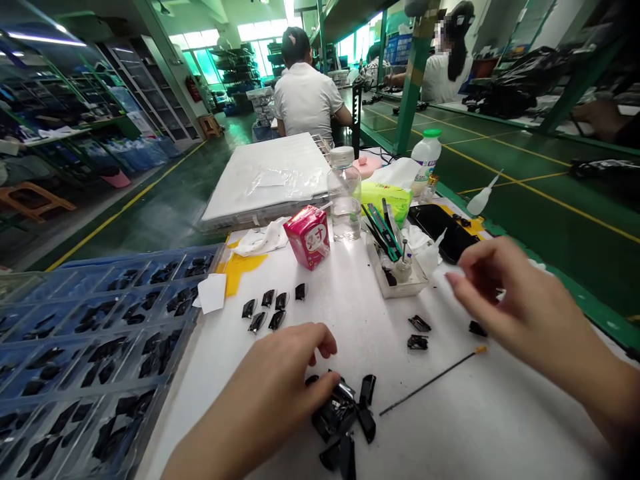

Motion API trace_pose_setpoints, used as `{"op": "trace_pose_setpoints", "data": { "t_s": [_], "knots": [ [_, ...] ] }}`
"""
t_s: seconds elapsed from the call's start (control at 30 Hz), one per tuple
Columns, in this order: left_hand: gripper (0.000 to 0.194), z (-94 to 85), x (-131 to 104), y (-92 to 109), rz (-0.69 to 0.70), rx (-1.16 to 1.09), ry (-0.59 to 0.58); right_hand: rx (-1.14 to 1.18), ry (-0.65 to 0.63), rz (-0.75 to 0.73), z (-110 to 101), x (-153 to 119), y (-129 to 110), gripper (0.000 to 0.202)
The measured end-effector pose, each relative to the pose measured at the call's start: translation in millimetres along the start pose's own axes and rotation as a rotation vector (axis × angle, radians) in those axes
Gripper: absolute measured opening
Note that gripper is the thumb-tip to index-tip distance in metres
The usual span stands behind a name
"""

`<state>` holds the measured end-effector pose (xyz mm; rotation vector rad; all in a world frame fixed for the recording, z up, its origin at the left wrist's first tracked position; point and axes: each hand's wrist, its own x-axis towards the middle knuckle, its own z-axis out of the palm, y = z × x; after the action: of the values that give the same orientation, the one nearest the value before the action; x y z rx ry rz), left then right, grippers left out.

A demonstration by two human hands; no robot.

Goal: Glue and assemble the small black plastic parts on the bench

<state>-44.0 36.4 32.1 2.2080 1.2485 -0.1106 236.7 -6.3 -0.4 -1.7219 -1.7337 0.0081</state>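
Black parts (336, 417) beside left hand (287, 370)

The parts pile (343, 417) lies right of the tray (185, 333).

A loose pile of glossy black pieces (344, 415) lies overlapping, at mixed angles, on the white tabletop (450, 433); two dark pieces (418, 343) rest close together, apart from it; six small pieces (268, 298) (some clear-edged) sit spaced beyond.

Green floor (165, 200), bright windows (255, 31)
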Motion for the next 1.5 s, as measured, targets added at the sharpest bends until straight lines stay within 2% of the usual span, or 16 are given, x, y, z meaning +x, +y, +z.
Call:
{"op": "trace_pose_setpoints", "data": {
  "t_s": [0.07,0.1,0.17,0.27,0.4,0.57,0.63,0.73,0.83,0.93,1.0,1.13,1.2,1.33,1.5],
  "knots": [
    [0.023,5.4,-2,3,0.017,0.01,-0.052,-0.046,0.122,0.128,0,11,15,0.023],
    [0.027,7.4,-2,4,0.026,0.02,-0.077,-0.05,0.125,0.153,3,16,23,0.026],
    [0.033,10.5,-1,2,0.053,0.043,-0.122,-0.032,0.043,0.143,14,23,38,0.03],
    [0.029,15.1,1,-1,0.071,0.07,-0.138,-0.023,-0.081,0.096,37,28,54,0.035],
    [0.022,19.3,1,-2,0.063,0.094,-0.145,-0.066,-0.168,0.1,51,28,54,0.023],
    [0.015,6.8,-6,4,0.018,0.007,-0.161,-0.165,-0.128,0.196,33,26,41,0.035],
    [0.034,2.5,-9,11,-0.024,-0.004,-0.279,-0.25,-0.13,0.215,26,24,39,0.034],
    [0.067,7.4,-7,20,-0.101,0.121,-0.439,-0.354,-0.193,0.2,27,19,40,0.027],
    [0.076,18.0,-4,21,-0.149,0.167,-0.385,-0.408,-0.256,0.176,31,16,42,0.023],
    [0.067,21.4,-4,16,-0.134,0.072,-0.321,-0.443,-0.246,0.184,26,16,38,0.026],
    [0.057,20.0,-6,13,-0.112,0.022,-0.292,-0.458,-0.203,0.207,18,17,31,0.031],
    [0.041,19.1,-6,9,-0.07,-0.034,-0.205,-0.329,-0.003,0.226,3,16,15,0.034],
    [0.028,20.4,-3,7,-0.053,-0.036,-0.137,-0.219,0.079,0.186,0,14,8,0.033],
    [0.008,22.0,5,1,-0.023,-0.006,-0.052,-0.097,0.143,0.081,1,3,0,0.031],
    [0.019,19.7,9,-2,0.022,0.026,-0.015,-0.017,0.109,-0.09,6,-11,-9,0.03]
  ]
}}
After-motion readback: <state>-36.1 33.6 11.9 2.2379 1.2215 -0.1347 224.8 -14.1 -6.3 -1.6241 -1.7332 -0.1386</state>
